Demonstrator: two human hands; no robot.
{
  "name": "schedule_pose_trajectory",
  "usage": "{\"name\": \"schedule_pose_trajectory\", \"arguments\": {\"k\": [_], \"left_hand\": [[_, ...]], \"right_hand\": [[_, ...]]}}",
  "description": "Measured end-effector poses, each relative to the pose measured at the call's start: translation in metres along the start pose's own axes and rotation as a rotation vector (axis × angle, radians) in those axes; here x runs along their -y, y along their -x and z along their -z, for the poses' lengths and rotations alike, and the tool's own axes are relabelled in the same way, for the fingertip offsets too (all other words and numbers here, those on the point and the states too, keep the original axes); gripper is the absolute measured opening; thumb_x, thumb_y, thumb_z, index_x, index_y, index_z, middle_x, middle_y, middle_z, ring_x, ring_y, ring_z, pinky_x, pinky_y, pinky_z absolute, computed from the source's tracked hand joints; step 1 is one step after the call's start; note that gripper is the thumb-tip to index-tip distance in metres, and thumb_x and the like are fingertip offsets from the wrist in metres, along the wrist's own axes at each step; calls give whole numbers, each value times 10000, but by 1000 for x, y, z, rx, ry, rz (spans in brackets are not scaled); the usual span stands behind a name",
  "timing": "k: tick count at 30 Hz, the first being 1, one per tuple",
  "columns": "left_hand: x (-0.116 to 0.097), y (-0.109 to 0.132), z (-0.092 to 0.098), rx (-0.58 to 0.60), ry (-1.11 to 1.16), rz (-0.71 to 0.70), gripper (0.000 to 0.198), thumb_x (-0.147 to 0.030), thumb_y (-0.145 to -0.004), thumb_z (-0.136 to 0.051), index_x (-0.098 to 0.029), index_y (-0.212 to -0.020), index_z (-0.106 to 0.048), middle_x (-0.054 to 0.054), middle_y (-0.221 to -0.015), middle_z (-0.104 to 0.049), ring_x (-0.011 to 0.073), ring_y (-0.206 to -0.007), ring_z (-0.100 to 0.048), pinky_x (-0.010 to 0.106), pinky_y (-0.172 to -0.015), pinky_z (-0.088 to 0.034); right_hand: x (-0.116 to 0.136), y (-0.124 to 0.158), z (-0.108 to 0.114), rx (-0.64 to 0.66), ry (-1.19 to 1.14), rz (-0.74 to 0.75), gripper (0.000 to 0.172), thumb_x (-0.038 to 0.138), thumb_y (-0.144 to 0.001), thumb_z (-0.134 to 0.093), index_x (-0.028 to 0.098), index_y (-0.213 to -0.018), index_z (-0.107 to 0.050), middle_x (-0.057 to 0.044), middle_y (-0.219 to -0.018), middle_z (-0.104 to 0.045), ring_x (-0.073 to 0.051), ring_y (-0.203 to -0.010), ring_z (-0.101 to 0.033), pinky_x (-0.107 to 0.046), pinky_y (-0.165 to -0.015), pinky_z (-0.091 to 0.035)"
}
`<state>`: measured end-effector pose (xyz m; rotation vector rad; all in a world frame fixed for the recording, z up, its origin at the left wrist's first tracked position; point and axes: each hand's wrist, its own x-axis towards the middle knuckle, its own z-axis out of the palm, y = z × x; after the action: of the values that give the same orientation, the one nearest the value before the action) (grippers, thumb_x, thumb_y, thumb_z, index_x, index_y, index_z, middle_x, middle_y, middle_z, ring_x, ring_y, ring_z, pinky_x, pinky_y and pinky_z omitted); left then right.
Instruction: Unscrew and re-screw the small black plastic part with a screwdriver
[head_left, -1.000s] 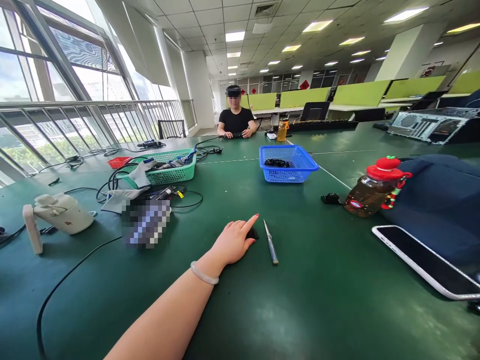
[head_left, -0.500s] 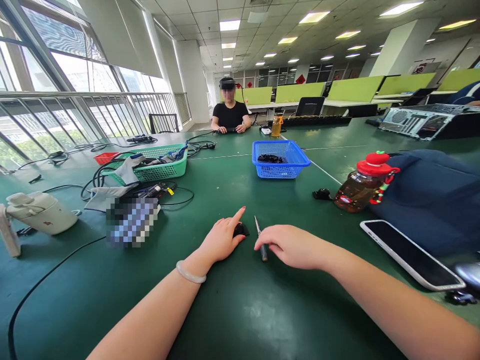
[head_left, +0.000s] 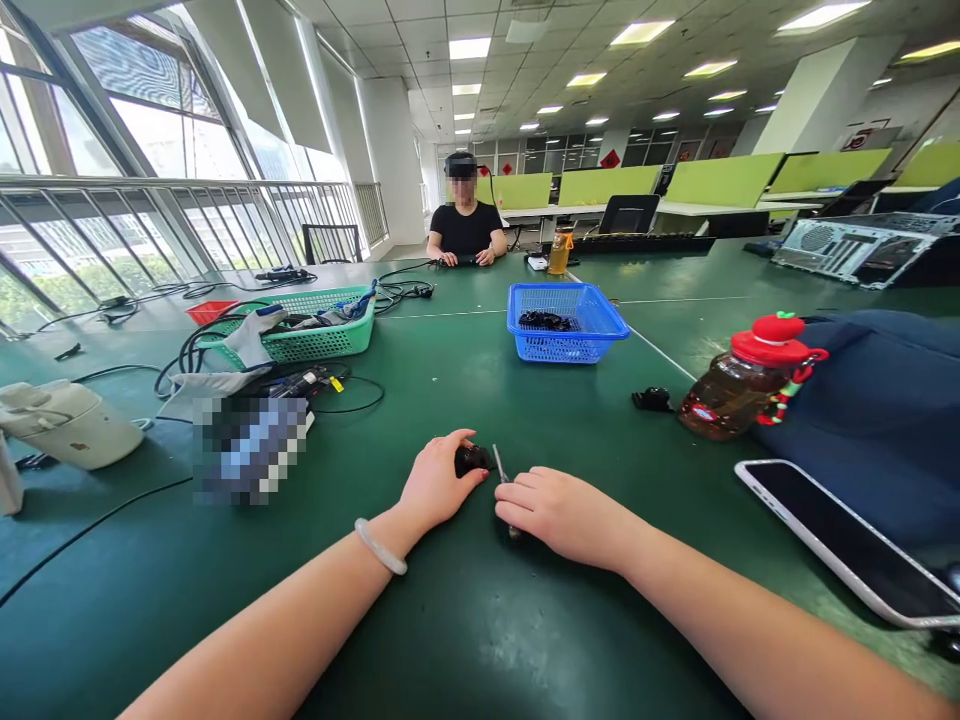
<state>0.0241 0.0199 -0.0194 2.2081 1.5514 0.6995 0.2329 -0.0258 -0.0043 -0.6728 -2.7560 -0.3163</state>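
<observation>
My left hand (head_left: 442, 475) curls its fingers and thumb around a small black object (head_left: 471, 461) on the green table (head_left: 525, 640); its exact kind cannot be made out. Close by on the right, my right hand (head_left: 551, 510) has its fingers closed over a screwdriver (head_left: 500, 462). The metal shaft points away from me, the fingers cover much of the handle, and its end shows below them. The shaft's tip is near the black object; whether they touch is unclear.
Ahead stands a blue basket (head_left: 566, 345) with black items inside. A green basket (head_left: 319, 342) with gloves and cables is at the left. To the right are a red-lidded bottle (head_left: 731, 395), a small black piece (head_left: 652, 399), a tablet (head_left: 847, 540) and a dark bag (head_left: 877, 420). A person (head_left: 466, 225) sits opposite.
My right hand has closed over the screwdriver and moved slightly left with it. My left index finger, stretched out before, has bent around the black object. The view has shifted a little.
</observation>
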Motion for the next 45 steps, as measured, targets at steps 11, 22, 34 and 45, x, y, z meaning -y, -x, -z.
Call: {"name": "schedule_pose_trajectory", "arguments": {"k": [11,22,34,45], "left_hand": [[0,-11,6,94,54,-30,337,-281,-745,-686,-279,-1081,-669,14,-1066,-680,220,-1065,-564,383,-976,-461],[-3,-11,12,175,109,-59,370,-260,-785,-642,-284,-1155,-628,33,-1106,-655,207,-1103,-541,394,-1013,-448],[-3,-12,15,195,160,-9,319,-228,-785,-645,-294,-1097,-639,0,-1115,-653,188,-1125,-529,368,-1034,-435],[-2,-12,11,146,177,54,304,-169,-733,-676,-246,-1026,-655,17,-1076,-655,194,-1052,-569,373,-1000,-457]], "right_hand": [[9,7,4,-469,-287,-150,123,118,-888,-403,154,-989,-463,-70,-1097,-572,-88,-1013,-560,-212,-867,-500],[6,-1,-1,-448,-410,-260,125,170,-899,-426,158,-996,-504,-60,-1002,-563,-84,-919,-555,-192,-820,-499],[2,-1,1,-443,-485,-324,121,148,-889,-408,150,-914,-526,-64,-989,-561,-90,-892,-537,-206,-804,-486],[10,0,-6,-336,-304,-212,160,150,-883,-424,152,-938,-574,-65,-1033,-554,-129,-941,-498,-272,-821,-438]]}}
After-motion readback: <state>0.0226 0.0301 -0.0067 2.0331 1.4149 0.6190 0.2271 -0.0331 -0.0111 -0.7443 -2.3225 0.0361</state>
